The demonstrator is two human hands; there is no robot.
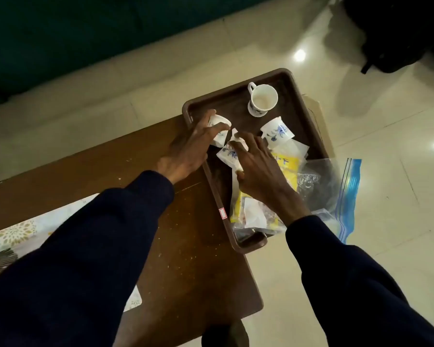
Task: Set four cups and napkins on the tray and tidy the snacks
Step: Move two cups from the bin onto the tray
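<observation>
A dark brown tray (296, 96) lies on the right end of a wooden table. One white cup (263, 99) stands upright at its far side. A second white cup (277, 132) with blue flowers lies tipped over on the right. My left hand (188, 151) is closed around a third cup (219, 130) at the tray's left edge. My right hand (259, 171) grips a fourth flowered cup (228, 154) lying on its side mid-tray. Snack packets (288, 164), yellow and clear, cover the near half of the tray. No napkin is clearly visible.
A clear zip bag (341, 186) with a blue seal hangs over the tray's right side, past the table edge. A patterned cloth (20, 234) lies on the wooden table (125, 169) at the left. Pale tiled floor surrounds the table.
</observation>
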